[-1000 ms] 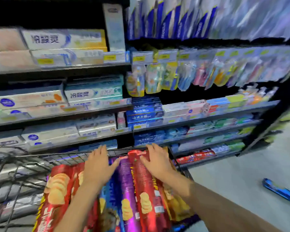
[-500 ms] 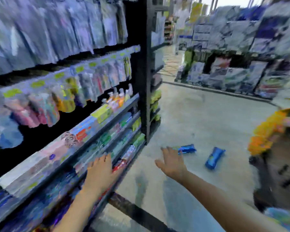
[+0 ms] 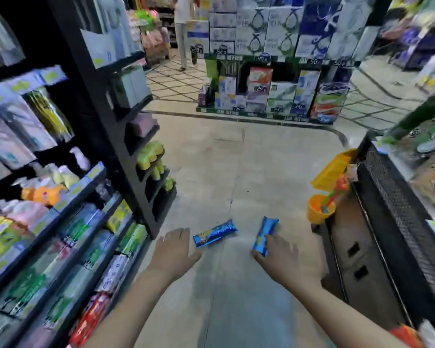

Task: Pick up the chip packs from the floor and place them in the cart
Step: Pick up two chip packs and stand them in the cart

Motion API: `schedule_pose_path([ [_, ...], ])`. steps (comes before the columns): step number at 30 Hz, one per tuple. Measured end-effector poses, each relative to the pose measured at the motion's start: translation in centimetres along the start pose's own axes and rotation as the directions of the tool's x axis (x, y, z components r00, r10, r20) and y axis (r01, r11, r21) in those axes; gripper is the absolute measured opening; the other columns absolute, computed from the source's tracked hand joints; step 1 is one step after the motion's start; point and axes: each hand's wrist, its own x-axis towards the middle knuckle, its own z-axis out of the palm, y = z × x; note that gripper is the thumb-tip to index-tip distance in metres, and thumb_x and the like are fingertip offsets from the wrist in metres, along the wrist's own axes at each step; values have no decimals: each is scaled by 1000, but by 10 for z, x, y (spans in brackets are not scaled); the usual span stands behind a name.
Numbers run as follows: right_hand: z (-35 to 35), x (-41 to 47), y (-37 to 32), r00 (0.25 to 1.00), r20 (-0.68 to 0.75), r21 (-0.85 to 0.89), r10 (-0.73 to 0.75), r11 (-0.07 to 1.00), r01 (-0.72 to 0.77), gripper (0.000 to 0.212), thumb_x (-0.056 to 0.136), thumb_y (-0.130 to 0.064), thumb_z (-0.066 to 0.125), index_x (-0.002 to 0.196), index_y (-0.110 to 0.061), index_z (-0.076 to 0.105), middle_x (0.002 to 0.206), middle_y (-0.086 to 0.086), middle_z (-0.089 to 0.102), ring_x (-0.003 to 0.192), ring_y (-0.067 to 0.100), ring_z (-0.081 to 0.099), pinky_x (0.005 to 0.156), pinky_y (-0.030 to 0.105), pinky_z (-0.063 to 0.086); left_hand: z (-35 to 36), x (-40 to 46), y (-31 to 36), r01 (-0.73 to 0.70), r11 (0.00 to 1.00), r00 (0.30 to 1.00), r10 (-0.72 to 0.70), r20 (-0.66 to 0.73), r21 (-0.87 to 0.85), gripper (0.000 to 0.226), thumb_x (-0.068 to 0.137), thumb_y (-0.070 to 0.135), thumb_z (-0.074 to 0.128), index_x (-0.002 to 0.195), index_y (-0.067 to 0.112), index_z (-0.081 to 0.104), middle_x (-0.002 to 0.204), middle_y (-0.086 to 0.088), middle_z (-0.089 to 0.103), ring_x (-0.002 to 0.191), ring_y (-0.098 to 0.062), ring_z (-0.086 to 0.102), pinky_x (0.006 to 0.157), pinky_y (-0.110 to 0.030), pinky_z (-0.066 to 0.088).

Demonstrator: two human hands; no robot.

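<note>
Two blue chip packs lie on the concrete floor ahead of me. The left chip pack (image 3: 215,233) lies slanted, just right of my left hand (image 3: 173,252), which is stretched out flat with fingers apart and holds nothing. The right chip pack (image 3: 264,234) lies nearly lengthwise; my right hand (image 3: 281,259) reaches toward its near end with fingers spread, overlapping it in view, but I cannot tell if they touch. The cart is out of view.
A black shelf unit (image 3: 116,136) full of toiletries runs along the left. A dark display stand (image 3: 377,222) with a yellow and orange toy set (image 3: 327,187) stands on the right. A stacked box display (image 3: 274,94) and a standing person (image 3: 181,28) are farther down the aisle.
My view has swung right, from the cart with its chip packs to the aisle floor. Both hands left the cart and now reach out toward the two blue packs.
</note>
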Motion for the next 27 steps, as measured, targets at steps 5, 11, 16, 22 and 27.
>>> schedule_pose_path([
  [5, -1, 62, 28, 984, 45, 148, 170, 973, -175, 53, 87, -52, 48, 131, -22, 47, 133, 3, 53, 123, 25, 49, 102, 41, 33, 0, 101, 19, -41, 999, 993, 37, 113, 35, 66, 88, 53, 47, 140, 14, 33, 144, -6, 42, 132, -26, 40, 105, -36, 35],
  [11, -5, 172, 51, 954, 122, 130, 276, 948, -291, 57, 89, -53, 47, 136, -21, 43, 139, 2, 51, 129, 23, 46, 106, 40, 33, 4, 246, 32, -70, 996, 980, 60, 191, 46, 66, 89, 55, 47, 138, 13, 36, 140, -8, 46, 128, -27, 44, 102, -38, 38],
  [16, 8, 276, 59, 899, 206, 178, 386, 889, -423, 69, 89, -57, 47, 145, -20, 32, 145, 5, 43, 136, 25, 39, 113, 44, 26, 21, 366, 34, -60, 997, 965, 44, 258, 54, 65, 91, 52, 45, 141, 12, 32, 141, -7, 44, 128, -27, 43, 101, -37, 37],
  [22, 75, 392, 81, 819, 336, 232, 466, 801, -551, 76, 86, -55, 54, 146, -13, 30, 146, 11, 41, 134, 30, 40, 109, 43, 29, 107, 476, 29, 27, 998, 932, -45, 360, 55, 64, 88, 50, 50, 138, 14, 36, 135, -5, 49, 124, -26, 47, 98, -37, 39],
  [27, 192, 491, 110, 762, 408, 224, 504, 754, -618, 79, 83, -54, 58, 145, -12, 31, 146, 12, 42, 133, 32, 41, 108, 45, 32, 235, 557, 16, 44, 993, 896, -86, 435, 106, 65, 88, 50, 50, 140, 16, 32, 139, -4, 46, 125, -25, 46, 98, -37, 39],
])
